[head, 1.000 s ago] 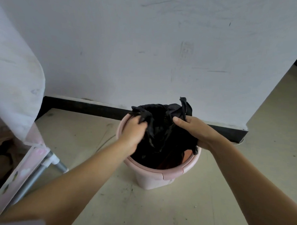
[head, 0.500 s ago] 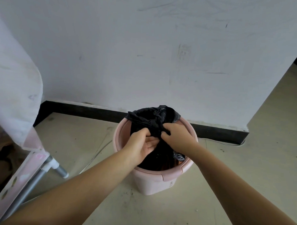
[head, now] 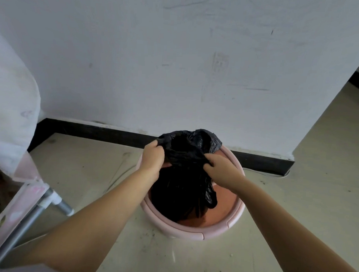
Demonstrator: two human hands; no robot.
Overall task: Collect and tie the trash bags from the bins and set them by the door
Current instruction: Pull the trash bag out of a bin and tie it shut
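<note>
A black trash bag stands in a round pink bin on the floor by the white wall. The bag's top is gathered and lifted above the rim. My left hand grips the bag's left edge near the top. My right hand grips the bunched plastic on the right side. The bag's lower part hangs inside the bin, and the bin's orange-pink inner wall shows beside it.
A white wall with a black skirting runs behind the bin. A pink-and-white cloth-covered frame with a grey metal leg stands at the left. A thin white cable lies by the skirting. The floor continues past the wall corner at right.
Both hands have drawn the bag's top together and raised it. The bag now stands higher above the rim, and more of the bin's inside shows.
</note>
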